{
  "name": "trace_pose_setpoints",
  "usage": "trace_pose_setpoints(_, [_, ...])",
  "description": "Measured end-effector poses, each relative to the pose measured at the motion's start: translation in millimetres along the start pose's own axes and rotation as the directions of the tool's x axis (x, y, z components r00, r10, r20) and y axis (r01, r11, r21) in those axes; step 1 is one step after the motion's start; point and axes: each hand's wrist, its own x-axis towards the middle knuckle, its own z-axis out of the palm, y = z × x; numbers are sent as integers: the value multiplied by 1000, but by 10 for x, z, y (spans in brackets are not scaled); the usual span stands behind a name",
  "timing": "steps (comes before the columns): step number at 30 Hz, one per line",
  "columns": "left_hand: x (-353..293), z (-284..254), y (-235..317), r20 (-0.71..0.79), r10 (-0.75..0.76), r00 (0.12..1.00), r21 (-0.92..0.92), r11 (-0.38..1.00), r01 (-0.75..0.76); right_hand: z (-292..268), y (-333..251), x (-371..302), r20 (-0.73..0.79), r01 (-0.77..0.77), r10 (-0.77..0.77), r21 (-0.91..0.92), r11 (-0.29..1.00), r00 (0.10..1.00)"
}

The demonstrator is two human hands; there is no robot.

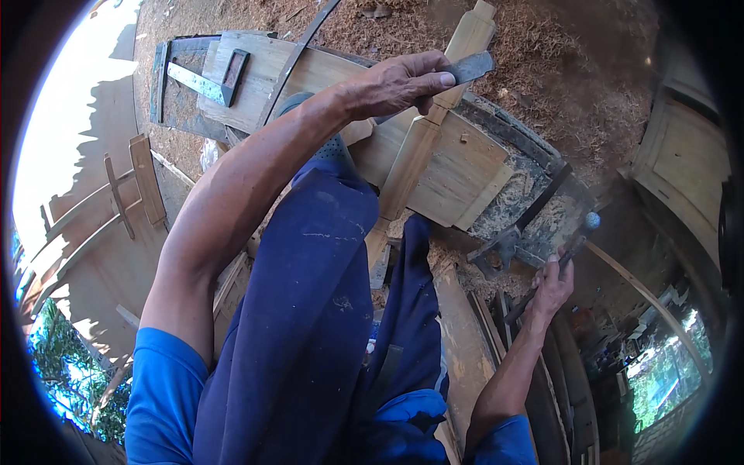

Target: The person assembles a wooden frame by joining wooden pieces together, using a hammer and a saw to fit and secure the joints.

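My left hand (pixel 403 80) is closed round a flat grey metal blade (pixel 471 68), its thumb pressed along the top. The blade's broad end sticks out to the right, above a long squared wooden post (pixel 422 143). This post slants across the work board and has grooves cut near its middle. Off to the right, my right hand (pixel 552 285) is closed on a dark tool (pixel 571 252). A round pale-blue end (pixel 593 220) shows just beyond it; blur hides the tool's exact kind.
Thin boards (pixel 457 167) with sawdust lie under the post. A try square (pixel 198 84) rests at the far left of the bench, near a dark curved metal strip (pixel 298 54). Wood shavings (pixel 573 85) cover the ground beyond. A panelled wooden piece (pixel 686 155) stands at right.
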Motion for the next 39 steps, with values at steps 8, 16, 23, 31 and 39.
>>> trace_pose_setpoints(8, [35, 20, -53, 14, 63, 998, 34, 997, -63, 118, 102, -49, 12, -64, 63, 69, 996, 998])
trace_pose_setpoints(16, [41, 3, -96, 21, 38, 999, 85, 996, -40, 283, -111, -169, 55, -45, 40, 94, 995, 998])
trace_pose_setpoints(23, [31, 54, -159, -6, 82, 997, 84, 993, -81, 629, -898, -146, 43, 161, -180, 282, 946, 983])
trace_pose_setpoints(31, [101, 89, -223, 50, 65, 997, 82, 994, -69, 1436, -1385, 284, 546, 547, -409, -112, 830, 731])
trace_pose_setpoints(39, [60, 75, -209, -66, 118, 991, 89, 990, -112, 1525, -1315, 347, 474, 288, -301, 103, 952, 827])
